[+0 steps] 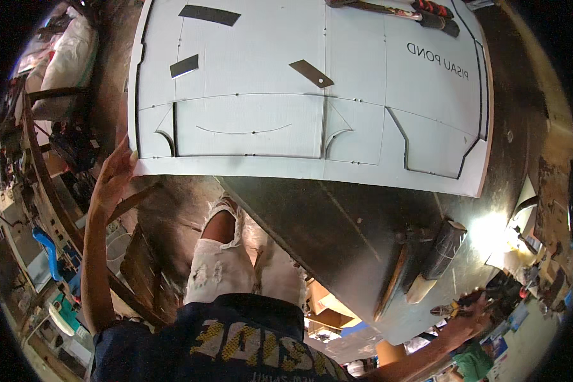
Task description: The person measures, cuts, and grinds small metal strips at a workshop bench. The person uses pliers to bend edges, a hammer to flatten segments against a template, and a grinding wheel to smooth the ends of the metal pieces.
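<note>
Dark printed cloth of the person's shirt [235,347] fills the low edge, with torn white trousers [219,267] just above it. From there the left forearm runs up to the left hand [113,178], whose fingers lie open and flat against the near left corner of a big white board [312,108]; the fingertips touch the board's edge, and nothing is clasped inside the palm. Thin lines and dark slots mark the board, and flat dark strips [311,73] lie loose on it, well away from that hand. Beneath the board sits a dark worktable [337,235], which the board overhangs on the hand's side. Far across, the right hand [474,312] reaches to the table's cluttered right end. It is closed around pliers with red and yellow handles [449,310], though the exact wrap of the fingers is hard to make out. Just beside that hand lies a broad dark brush-like tool [436,258] with a pale tip, next to a long wooden stick [391,280].
</note>
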### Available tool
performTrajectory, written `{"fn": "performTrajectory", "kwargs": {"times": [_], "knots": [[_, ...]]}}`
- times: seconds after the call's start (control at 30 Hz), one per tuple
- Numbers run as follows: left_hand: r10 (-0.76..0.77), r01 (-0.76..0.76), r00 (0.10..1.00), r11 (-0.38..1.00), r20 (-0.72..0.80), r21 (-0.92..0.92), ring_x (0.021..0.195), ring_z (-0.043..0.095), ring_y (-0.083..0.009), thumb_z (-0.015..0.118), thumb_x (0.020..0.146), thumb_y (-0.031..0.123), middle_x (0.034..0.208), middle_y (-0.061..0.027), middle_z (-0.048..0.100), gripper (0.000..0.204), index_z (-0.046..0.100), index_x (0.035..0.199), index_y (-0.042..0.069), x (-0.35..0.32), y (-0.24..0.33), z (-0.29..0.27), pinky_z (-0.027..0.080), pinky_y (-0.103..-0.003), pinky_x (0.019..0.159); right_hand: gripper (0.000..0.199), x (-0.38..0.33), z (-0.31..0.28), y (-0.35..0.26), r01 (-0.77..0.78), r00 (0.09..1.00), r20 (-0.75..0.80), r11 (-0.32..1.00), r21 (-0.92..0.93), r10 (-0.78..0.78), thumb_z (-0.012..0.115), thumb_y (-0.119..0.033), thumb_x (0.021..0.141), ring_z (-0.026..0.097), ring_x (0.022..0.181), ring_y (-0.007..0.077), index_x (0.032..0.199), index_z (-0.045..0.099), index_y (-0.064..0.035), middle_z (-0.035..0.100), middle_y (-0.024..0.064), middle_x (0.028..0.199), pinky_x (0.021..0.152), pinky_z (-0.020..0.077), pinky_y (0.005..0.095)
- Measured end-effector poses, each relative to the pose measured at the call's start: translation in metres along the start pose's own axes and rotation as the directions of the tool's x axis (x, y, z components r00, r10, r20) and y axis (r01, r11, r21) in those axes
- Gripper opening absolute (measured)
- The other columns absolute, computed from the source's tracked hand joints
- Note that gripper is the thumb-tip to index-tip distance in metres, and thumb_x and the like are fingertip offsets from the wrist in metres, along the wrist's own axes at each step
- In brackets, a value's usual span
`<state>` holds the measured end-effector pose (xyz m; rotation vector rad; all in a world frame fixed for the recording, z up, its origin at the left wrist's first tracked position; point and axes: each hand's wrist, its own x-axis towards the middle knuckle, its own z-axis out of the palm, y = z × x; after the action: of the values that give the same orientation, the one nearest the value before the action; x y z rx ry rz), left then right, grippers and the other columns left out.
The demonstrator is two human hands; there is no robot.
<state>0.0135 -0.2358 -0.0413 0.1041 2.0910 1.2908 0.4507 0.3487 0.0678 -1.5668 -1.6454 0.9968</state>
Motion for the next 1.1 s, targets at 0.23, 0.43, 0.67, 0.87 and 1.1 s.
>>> {"fn": "performTrajectory", "kwargs": {"times": [0.23, 0.43, 0.67, 0.87, 1.1], "knots": [[-0.064, 0.048, 0.984, 0.994, -0.167, -0.098, 0.143, 0.032, -0.0199, 0.060, 0.089, 0.008, 0.159, -0.0068, 0.028, 0.073, 0.027, 0.154, 0.008, -0.006, 0.004, 0.027, 0.038, -0.031, 0.109, 0.045, -0.034, 0.197, -0.114, -0.707, 0.495, 0.824, 0.424, 0.567, -0.276, 0.054, -0.008, 0.080, 0.034, 0.082, 0.0188, 0.119, 0.037, 0.0056, 0.031, 0.0088, 0.093, 0.070, 0.0397, 0.0353], [-0.030, 0.034, 0.975, 0.999, -0.221, 0.013, 0.143, 0.032, -0.0208, 0.057, 0.086, 0.006, 0.159, -0.0084, 0.027, 0.075, 0.026, 0.154, 0.007, -0.012, -0.008, 0.023, 0.038, -0.032, 0.109, 0.048, -0.071, 0.330, -0.128, -0.522, 0.149, 0.825, 0.666, 0.533, -0.545, 0.053, -0.011, 0.082, 0.044, 0.093, 0.0239, 0.124, 0.042, 0.0087, 0.043, 0.0183, 0.111, 0.082, 0.0428, 0.0408], [-0.078, 0.107, 0.960, 0.990, -0.270, 0.093, 0.145, 0.030, -0.0222, 0.056, 0.083, 0.006, 0.159, -0.0107, 0.027, 0.077, 0.026, 0.154, 0.005, -0.009, 0.008, 0.036, 0.028, -0.036, 0.116, 0.043, -0.097, 0.378, -0.132, -0.458, -0.060, 0.776, 0.707, 0.538, -0.628, 0.051, -0.010, 0.081, 0.045, 0.087, 0.0229, 0.119, 0.044, 0.0089, 0.045, 0.0181, 0.106, 0.077, 0.0424, 0.0390], [-0.040, 0.072, 0.962, 0.991, -0.271, 0.110, 0.145, 0.028, -0.0225, 0.055, 0.085, 0.004, 0.159, -0.0111, 0.027, 0.074, 0.027, 0.153, 0.005, -0.012, -0.005, 0.026, 0.022, -0.037, 0.119, 0.040, -0.105, 0.395, -0.134, -0.438, -0.128, 0.741, 0.708, 0.553, -0.659, 0.049, -0.010, 0.081, 0.046, 0.082, 0.0222, 0.116, 0.046, 0.0091, 0.047, 0.0179, 0.102, 0.073, 0.0421, 0.0375], [-0.054, 0.077, 0.968, 0.993, -0.243, 0.087, 0.146, 0.026, -0.0232, 0.056, 0.090, 0.008, 0.158, -0.0112, 0.028, 0.069, 0.028, 0.153, 0.005, -0.013, -0.006, 0.022, 0.021, -0.038, 0.119, 0.036, -0.109, 0.405, -0.139, -0.428, -0.140, 0.711, 0.690, 0.584, -0.689, 0.046, -0.008, 0.080, 0.047, 0.076, 0.0212, 0.112, 0.047, 0.0093, 0.049, 0.0177, 0.097, 0.068, 0.0417, 0.0356]]}}
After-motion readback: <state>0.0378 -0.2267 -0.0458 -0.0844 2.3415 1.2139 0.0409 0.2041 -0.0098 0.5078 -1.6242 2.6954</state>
